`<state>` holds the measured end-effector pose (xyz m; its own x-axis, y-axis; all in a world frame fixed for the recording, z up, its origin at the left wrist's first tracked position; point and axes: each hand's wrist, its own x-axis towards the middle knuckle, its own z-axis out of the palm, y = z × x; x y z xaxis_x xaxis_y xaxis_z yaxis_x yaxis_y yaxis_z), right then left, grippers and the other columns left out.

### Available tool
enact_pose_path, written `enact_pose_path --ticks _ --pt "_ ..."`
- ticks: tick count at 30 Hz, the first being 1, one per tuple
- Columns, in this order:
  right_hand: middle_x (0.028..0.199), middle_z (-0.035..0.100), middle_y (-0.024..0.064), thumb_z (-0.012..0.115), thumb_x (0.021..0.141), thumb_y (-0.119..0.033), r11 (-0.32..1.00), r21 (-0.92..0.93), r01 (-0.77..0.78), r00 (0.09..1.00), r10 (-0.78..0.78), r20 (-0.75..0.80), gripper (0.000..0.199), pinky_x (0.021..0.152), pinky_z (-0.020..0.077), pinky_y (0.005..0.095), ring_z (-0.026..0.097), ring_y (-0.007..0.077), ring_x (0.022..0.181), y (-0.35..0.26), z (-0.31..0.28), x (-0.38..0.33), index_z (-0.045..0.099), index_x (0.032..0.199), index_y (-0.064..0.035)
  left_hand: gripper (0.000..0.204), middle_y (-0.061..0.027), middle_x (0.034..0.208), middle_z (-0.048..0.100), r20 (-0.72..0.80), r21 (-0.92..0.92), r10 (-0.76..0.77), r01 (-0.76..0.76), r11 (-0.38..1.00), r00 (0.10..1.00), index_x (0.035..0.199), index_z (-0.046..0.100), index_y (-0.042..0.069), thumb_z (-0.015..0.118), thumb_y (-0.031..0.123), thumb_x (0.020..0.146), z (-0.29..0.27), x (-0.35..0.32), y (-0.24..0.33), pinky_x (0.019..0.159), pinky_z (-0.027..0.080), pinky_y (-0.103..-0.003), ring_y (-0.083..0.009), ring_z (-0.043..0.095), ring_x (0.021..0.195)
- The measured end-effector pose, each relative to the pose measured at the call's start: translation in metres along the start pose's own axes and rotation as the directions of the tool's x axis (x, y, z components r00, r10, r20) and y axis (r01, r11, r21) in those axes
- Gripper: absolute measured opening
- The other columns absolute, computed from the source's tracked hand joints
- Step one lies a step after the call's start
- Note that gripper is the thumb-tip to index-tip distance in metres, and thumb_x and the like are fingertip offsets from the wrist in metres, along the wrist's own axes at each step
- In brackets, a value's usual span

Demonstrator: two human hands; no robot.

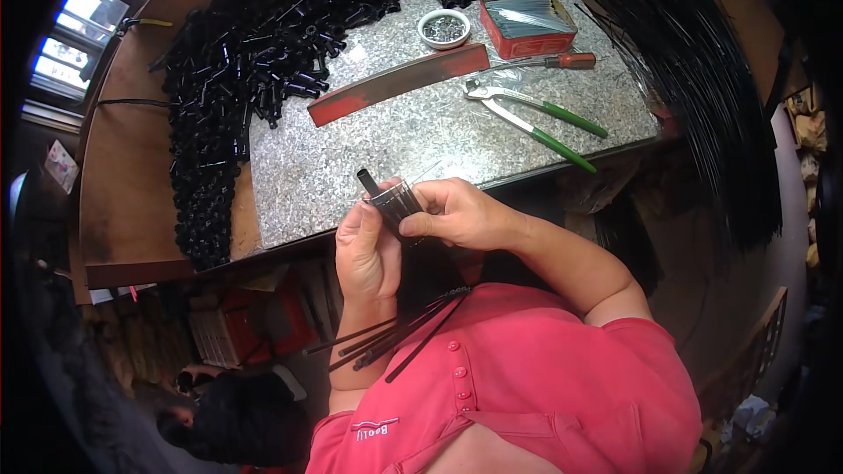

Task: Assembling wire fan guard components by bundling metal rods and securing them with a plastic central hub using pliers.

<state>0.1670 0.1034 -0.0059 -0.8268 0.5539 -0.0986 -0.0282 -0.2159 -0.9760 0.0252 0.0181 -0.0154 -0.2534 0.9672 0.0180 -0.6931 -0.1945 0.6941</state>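
Note:
Above the table's near edge, my left hand (364,246) is closed around a short black tube (367,181) and the dark bundle of thin ribs (397,204) beside it. My right hand (452,212) pinches the same bundle from the right, thumb on its front. Fine pale wires show across the bundle's top; a thin one sticks out above my right fingers. Several thin dark rods (373,347) hang across my left forearm and lap; whether they join the held bundle is hidden. Green-handled pincers (536,123) lie beyond my right hand.
On the speckled tabletop (386,149) lie a red-and-dark bar (399,83), a white bowl (444,28) of small metal bits, a red box (529,35) of pale rods and a red-handled screwdriver (569,61). Black tubular parts (263,44) pile up left; black rods (711,96) hang right.

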Motion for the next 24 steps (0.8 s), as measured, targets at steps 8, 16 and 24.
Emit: enact_pose_path --ticks 8,16,24 --pt "0.062 0.047 -0.0026 0.065 0.086 -0.025 1.0 -0.005 0.016 1.0 -0.016 0.011 0.031 0.052 0.035 0.0245 0.041 0.0051 0.061 0.001 -0.003 0.002 0.051 0.07 -0.0031 0.03 -0.015 0.116 0.058 -0.036 -0.079 0.017 -0.019 0.997 0.999 0.113 0.057 -0.005 0.051 0.018 0.095 0.011 -0.002 -0.003 0.095 0.043 -0.036 -0.0223 0.057 0.104" --pt "0.07 0.055 -0.0014 0.06 0.09 -0.025 0.999 -0.009 0.046 0.998 -0.046 0.052 0.024 0.06 0.0405 0.0243 0.047 0.0049 0.068 -0.007 -0.002 -0.001 0.059 0.084 -0.001 0.031 -0.014 0.116 0.059 -0.09 0.025 0.075 -0.073 0.997 0.993 0.115 0.056 -0.004 0.046 0.02 0.097 0.016 -0.003 -0.007 0.095 0.043 -0.035 -0.0212 0.058 0.103" --pt "0.07 0.057 -0.0019 0.058 0.091 -0.025 1.0 0.003 -0.013 0.996 0.013 0.09 0.021 0.053 0.0394 0.0222 0.047 0.0039 0.061 -0.01 -0.008 -0.003 0.06 0.09 -0.0034 0.033 -0.0133 0.113 0.06 -0.074 -0.016 0.047 -0.049 0.999 0.996 0.117 0.054 -0.005 0.045 0.02 0.097 0.02 -0.003 -0.006 0.089 0.047 -0.032 -0.0196 0.059 0.099"
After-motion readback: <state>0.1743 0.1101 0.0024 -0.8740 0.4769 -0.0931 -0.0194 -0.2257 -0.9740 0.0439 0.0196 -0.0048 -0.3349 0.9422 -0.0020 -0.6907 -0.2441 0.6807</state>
